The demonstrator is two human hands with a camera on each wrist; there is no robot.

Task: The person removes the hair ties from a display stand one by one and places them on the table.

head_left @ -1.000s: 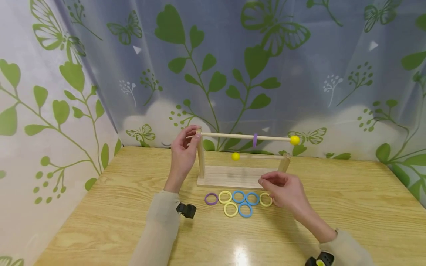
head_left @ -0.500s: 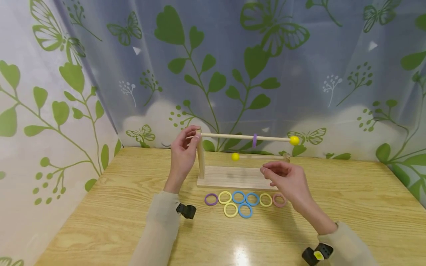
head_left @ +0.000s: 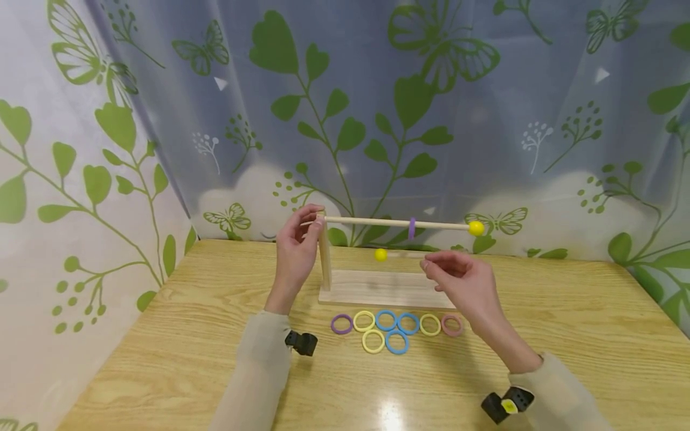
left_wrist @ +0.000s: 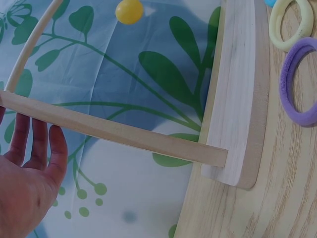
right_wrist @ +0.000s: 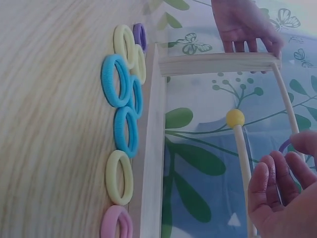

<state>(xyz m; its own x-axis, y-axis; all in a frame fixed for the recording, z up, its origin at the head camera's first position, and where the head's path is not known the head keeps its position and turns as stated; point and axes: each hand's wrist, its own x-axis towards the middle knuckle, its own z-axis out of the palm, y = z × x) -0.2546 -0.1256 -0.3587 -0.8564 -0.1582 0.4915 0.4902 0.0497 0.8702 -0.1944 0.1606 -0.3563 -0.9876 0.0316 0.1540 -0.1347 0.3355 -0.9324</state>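
Observation:
A wooden rack (head_left: 388,292) stands on the table, with an upper rod (head_left: 372,221) and a lower rod (head_left: 401,254), each tipped with a yellow ball. One purple hair tie (head_left: 412,228) hangs on the upper rod. My left hand (head_left: 298,239) grips the top of the rack's left post (left_wrist: 124,130) between thumb and fingers. In front of the lower rod is my right hand (head_left: 468,287), fingers loosely curled, with nothing seen in them; it hides the right post. In the right wrist view, that hand's thumb and fingers (right_wrist: 285,178) are apart.
Several hair ties lie before the rack: a purple one (head_left: 342,333), yellow ones (head_left: 374,351), blue ones (head_left: 397,352) and a pink one (head_left: 452,334). Behind the wooden table (head_left: 162,335) hangs a patterned curtain (head_left: 345,78).
My right hand has risen from beside the hair ties to the height of the lower rod, uncovering the pink hair tie. The left hand keeps its grip on the post.

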